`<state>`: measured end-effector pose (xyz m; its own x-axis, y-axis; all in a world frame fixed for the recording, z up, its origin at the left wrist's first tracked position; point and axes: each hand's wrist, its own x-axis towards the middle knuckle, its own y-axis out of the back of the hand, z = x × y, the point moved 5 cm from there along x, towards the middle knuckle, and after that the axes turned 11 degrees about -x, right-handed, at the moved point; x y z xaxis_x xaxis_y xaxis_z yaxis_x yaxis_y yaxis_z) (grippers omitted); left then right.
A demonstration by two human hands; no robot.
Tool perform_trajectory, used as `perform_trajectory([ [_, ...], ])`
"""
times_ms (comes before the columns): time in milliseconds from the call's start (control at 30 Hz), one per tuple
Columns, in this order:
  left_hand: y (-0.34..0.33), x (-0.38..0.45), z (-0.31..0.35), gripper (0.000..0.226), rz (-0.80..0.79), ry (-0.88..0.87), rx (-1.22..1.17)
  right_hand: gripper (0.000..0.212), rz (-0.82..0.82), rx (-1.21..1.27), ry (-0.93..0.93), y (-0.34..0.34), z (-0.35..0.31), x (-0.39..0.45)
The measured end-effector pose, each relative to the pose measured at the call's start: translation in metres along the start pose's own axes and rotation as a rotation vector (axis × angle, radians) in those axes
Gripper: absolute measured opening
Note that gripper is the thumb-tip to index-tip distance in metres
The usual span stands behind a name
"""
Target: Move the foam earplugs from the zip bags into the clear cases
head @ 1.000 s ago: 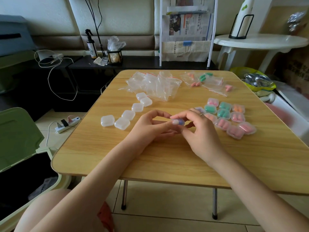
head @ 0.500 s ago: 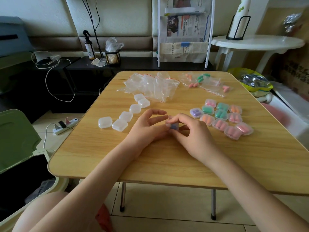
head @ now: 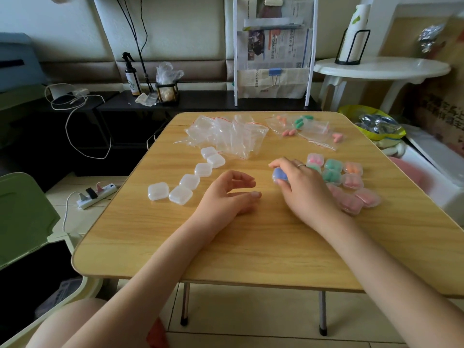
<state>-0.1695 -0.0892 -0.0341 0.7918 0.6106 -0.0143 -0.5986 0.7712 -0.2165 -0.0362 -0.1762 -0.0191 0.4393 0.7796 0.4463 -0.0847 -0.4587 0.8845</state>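
A small clear case (head: 279,176) with purple earplugs inside is being gripped by the right hand (head: 302,189), low over the wooden table (head: 251,237). It is judged light, rigid and slippery, best pinched at its edges. The left hand (head: 226,197) is resting beside it, loosely curled, holding nothing. Filled cases (head: 351,182) are lying just right; empty cases (head: 190,180) left; zip bags (head: 226,133) beyond.

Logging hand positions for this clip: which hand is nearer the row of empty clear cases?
Left. The left hand rests just right of the empty clear cases; the right hand is farther right, gripping a purple-filled case.
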Motion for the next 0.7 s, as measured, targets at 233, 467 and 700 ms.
perform_trajectory([
  [233,-0.002,0.001,0.0,0.023,0.0,0.011,-0.028,0.034,0.236,0.109,-0.082,0.016,0.007,0.011],
  [467,-0.002,0.0,0.001,0.021,-0.004,0.019,-0.019,0.026,-0.037,-0.205,-0.222,-0.012,0.013,0.032],
  [700,-0.002,-0.001,0.002,0.018,-0.001,0.029,-0.013,0.022,0.072,-0.273,-0.288,-0.014,0.015,0.024],
])
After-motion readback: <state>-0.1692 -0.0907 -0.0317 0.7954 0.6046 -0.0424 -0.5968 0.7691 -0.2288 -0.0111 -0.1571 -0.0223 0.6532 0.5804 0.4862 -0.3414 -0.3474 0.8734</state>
